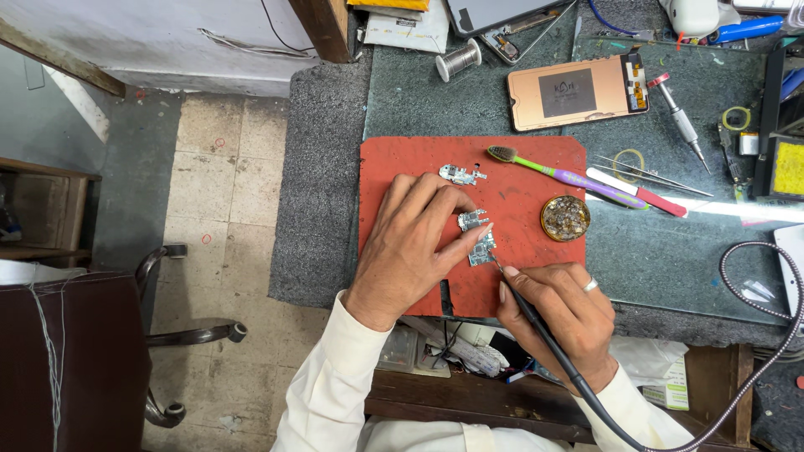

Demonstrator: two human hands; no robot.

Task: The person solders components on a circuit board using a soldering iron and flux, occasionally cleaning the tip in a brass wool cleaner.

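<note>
my right hand (557, 314), nearest me, is clenched around a black soldering iron (536, 322), its tip touching a small metal board piece (481, 251). my left hand (414, 243) presses fingers down on that piece and the one just beside it (471, 220), pinning them to the red mat (536, 172). the mat lies on the dark worktop (670, 251). beyond it rests a phone back panel (578, 92). on the mat's far edge lies a green and purple toothbrush (557, 174), near a round tin of brass wool (565, 218). a third metal piece (461, 174) sits apart, above my left hand.
</note>
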